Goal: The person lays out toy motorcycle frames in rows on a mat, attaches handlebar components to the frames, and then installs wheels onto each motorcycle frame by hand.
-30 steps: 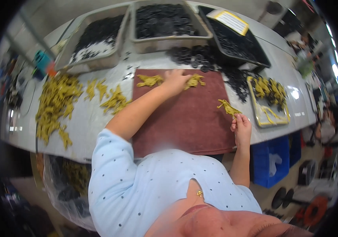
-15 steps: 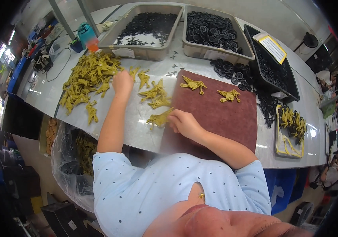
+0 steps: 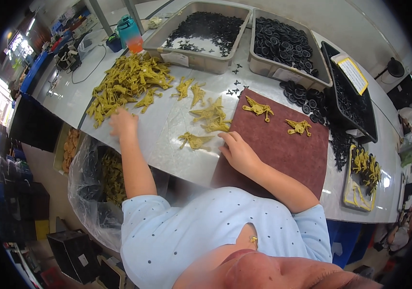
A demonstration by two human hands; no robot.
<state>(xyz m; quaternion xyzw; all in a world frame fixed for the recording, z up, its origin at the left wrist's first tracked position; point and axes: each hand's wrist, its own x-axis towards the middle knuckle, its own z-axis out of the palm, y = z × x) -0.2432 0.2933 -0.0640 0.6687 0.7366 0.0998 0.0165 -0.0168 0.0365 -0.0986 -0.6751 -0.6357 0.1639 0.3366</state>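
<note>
My left hand (image 3: 123, 124) is at the near edge of a heap of mustard-yellow moulded plastic parts (image 3: 134, 79). Its fingers curl down toward the table, and whatever they hold is hidden beneath them. My right hand (image 3: 240, 153) rests over the left edge of a maroon cloth mat (image 3: 278, 159), fingers apart and empty. Just left of its fingertips, not touching them, lies one yellow part (image 3: 195, 140). Beyond that, several more form a loose row, including an overlapping group (image 3: 211, 115) and a separate part (image 3: 183, 88). Two yellow parts, one at left (image 3: 258, 108), one at right (image 3: 298, 127), lie on the mat.
At the back stand a grey bin of small black pieces (image 3: 186, 59), a grey bin of black wheels (image 3: 290, 74) and a black tray (image 3: 343, 113). Loose wheels (image 3: 304, 98) lie beyond the mat. A yellow-rimmed tray (image 3: 359, 204) is at right, a bottle (image 3: 129, 33) at back left.
My left hand has moved from the row of parts to the heap's near edge, covering where a lone part lay. My right hand has let go of the nearest yellow part. The view has shifted.
</note>
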